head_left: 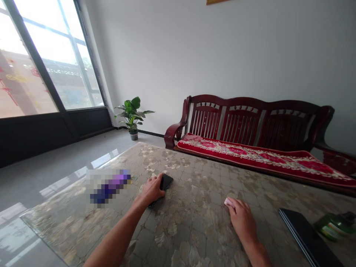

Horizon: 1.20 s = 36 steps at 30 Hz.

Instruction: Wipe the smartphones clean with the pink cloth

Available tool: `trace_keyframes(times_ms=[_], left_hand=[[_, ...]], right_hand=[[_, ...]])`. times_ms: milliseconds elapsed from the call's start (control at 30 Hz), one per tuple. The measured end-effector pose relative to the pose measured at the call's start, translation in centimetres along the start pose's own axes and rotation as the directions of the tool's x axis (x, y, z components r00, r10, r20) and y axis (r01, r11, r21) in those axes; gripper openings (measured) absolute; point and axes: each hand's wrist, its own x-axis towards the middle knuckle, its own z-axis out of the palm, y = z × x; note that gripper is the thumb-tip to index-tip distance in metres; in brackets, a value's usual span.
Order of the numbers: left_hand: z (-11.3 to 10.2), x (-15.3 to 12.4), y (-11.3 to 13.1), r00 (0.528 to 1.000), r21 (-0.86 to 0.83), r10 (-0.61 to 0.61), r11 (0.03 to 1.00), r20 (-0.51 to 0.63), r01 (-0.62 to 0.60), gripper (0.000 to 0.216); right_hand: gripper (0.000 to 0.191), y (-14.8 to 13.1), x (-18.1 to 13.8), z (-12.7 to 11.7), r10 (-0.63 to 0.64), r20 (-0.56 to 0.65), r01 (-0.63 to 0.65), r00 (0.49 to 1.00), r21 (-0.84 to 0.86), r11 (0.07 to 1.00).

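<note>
My left hand (pixel 151 190) rests on a black phone (pixel 166 181) that lies flat on the patterned table (pixel 191 226), fingers laid over its near end. My right hand (pixel 242 218) lies on the table further right, its fingers closed on a small pink object (pixel 228 202), possibly a cloth or eraser, pressed against the tabletop. A blurred purple and white item (pixel 109 185) sits on the table left of the phone.
A dark flat laptop or tablet (pixel 306 235) and a green bottle (pixel 333 226) lie at the table's right. Behind the table stands a dark red wooden bench (pixel 250 122) with a red floral cushion. A potted plant (pixel 132 116) stands by the window.
</note>
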Motion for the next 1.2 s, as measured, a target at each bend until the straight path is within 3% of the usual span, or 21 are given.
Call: trace_keyframes(times_ms=[200, 333, 500, 700, 933, 1200], left_hand=[[-0.1, -0.9, 1.9, 0.995, -0.019, 0.024, 0.999, -0.094, -0.026, 0.083], [0.8, -1.6, 5.5, 0.984, -0.109, 0.130, 0.984, -0.119, -0.143, 0.088], [2.9, -2.8, 12.2, 0.948, -0.205, 0.306, 0.926, -0.088, -0.318, 0.087], [4.7, -3.4, 18.0, 0.950, -0.149, 0.305, 0.938, -0.074, -0.313, 0.086], [5.5, -3.3, 20.1, 0.973, -0.092, 0.223, 0.969, -0.058, -0.228, 0.083], [5.5, -3.5, 21.7, 0.978, -0.045, 0.205, 0.978, -0.035, -0.206, 0.047]], right_hand=[[0.038, -0.1, 0.3, -0.3, 0.208, 0.021, -0.207, 0.978, 0.254, 0.945], [0.051, 0.5, 0.4, -0.1, 0.378, 0.014, -0.352, 0.926, 0.398, 0.847], [0.057, 0.8, 0.5, -0.1, 0.462, -0.099, -0.338, 0.881, 0.551, 0.763], [0.055, -0.2, 0.6, -0.9, 0.489, -0.092, -0.323, 0.868, 0.644, 0.694], [0.056, -0.8, 0.8, -1.0, 0.490, -0.027, -0.344, 0.871, 0.678, 0.649], [0.056, -1.0, 0.8, -0.9, 0.471, 0.040, -0.357, 0.881, 0.710, 0.607]])
